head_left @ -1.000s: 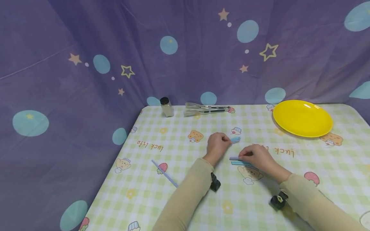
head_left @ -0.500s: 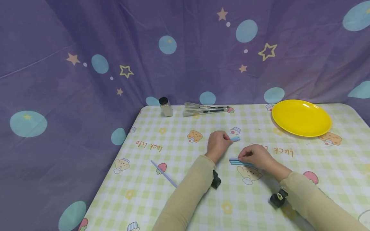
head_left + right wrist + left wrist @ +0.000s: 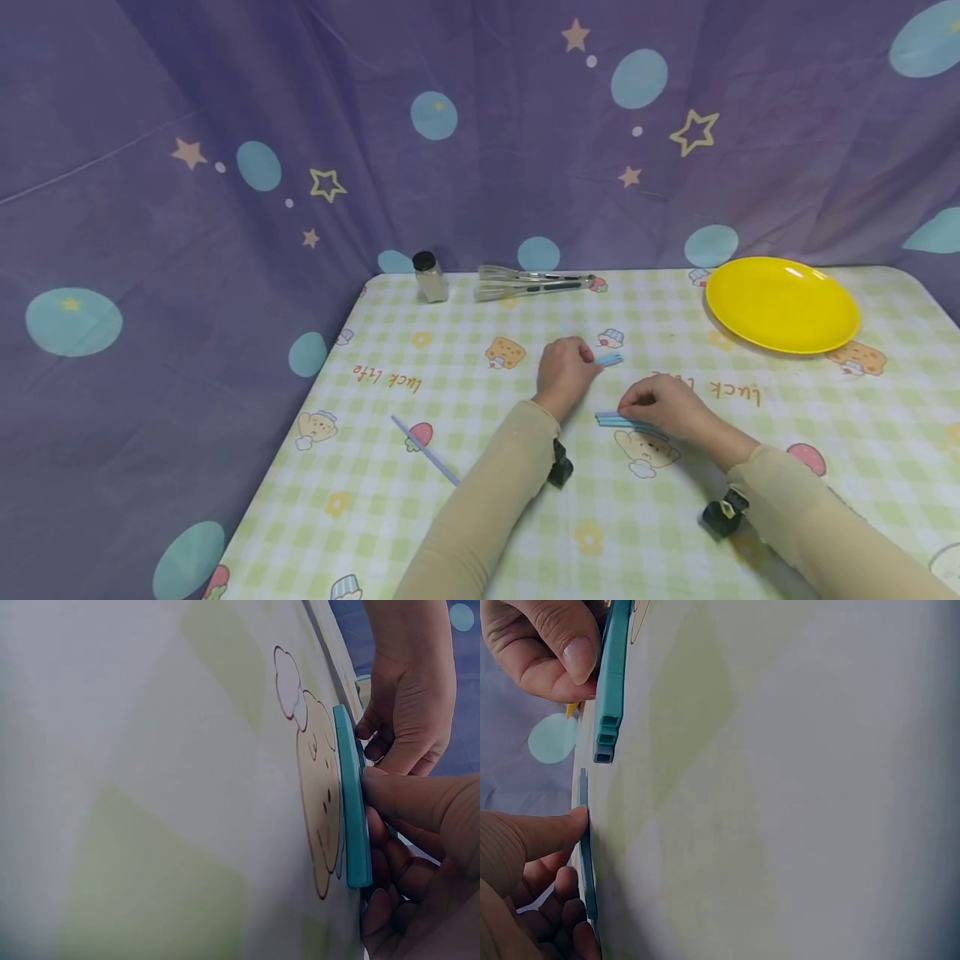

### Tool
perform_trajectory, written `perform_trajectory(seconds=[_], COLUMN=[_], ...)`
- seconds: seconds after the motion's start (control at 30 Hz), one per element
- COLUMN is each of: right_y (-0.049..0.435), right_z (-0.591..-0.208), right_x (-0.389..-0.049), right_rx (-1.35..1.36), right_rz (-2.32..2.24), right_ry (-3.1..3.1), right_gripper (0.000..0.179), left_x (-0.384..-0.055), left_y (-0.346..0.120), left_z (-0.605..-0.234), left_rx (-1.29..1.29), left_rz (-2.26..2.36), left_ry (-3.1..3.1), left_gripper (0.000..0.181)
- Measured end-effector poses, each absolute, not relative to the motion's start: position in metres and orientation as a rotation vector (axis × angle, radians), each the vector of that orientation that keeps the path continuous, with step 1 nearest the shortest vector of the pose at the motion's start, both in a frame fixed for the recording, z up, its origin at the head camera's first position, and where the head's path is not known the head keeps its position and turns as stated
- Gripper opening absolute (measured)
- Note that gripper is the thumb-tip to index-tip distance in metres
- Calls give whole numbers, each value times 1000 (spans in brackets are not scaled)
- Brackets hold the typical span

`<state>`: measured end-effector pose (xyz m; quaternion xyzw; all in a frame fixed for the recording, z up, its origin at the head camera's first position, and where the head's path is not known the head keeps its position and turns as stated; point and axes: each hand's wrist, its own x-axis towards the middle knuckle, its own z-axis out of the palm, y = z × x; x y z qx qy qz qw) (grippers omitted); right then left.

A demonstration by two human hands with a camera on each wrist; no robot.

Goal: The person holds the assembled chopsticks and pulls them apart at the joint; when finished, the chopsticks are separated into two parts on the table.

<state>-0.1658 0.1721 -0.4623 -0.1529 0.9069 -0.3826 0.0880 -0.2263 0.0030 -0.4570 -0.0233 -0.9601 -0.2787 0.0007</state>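
In the head view, my left hand [image 3: 564, 375] pinches a small group of slim light-blue plastic sticks [image 3: 609, 360] low over the cloth. My right hand [image 3: 666, 407] pinches slim sticks nearer to me, a lavender one [image 3: 606, 414] lying alongside teal ones [image 3: 624, 423]. The left wrist view shows square hollow ends on the teal sticks [image 3: 610, 724]. There, my left thumb presses along a blue stick [image 3: 588, 851]. In the right wrist view a teal stick [image 3: 352, 802] lies along the thumb and fingers of my right hand [image 3: 431, 840].
Another lavender stick [image 3: 424, 450] lies at the left, partly behind my left sleeve. At the back stand a black-capped jar [image 3: 431, 279], metal tongs [image 3: 534, 285] and a yellow plate [image 3: 782, 307]. A purple curtain [image 3: 480, 133] hangs behind the checked tablecloth [image 3: 465, 392].
The lavender and teal sticks at my right hand have drawn close together, narrowing the gap between them. My left hand has barely shifted, and its sticks' ends look more bunched.
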Motion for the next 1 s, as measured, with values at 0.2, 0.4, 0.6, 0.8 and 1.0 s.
perform_trajectory(seconds=[0.2,0.4,0.6,0.8,1.0], right_y=[171,171,171,168,161], right_z=[-461,-460,-460,-457,-451], right_x=[-166,-166,-165,-164,-160], right_rx=[-466,-474,-467,-395,-334], right_rz=[-1133,-1147,-1182,-1217,-1252], right_ry=[2709,2704,2694,2698,2755], right_gripper=[8,7,5,7,9], left_x=[-226,-227,-226,-221,-211], left_y=[1,-3,-13,-27,-43], left_z=[-455,-453,-449,-440,-436], left_rx=[-68,-68,-69,-96,-165], left_rz=[-876,-976,-1106,-1137,-1182], left_ry=[-3023,-2997,-2947,-2926,-2927], left_gripper=[25,24,21,21,23])
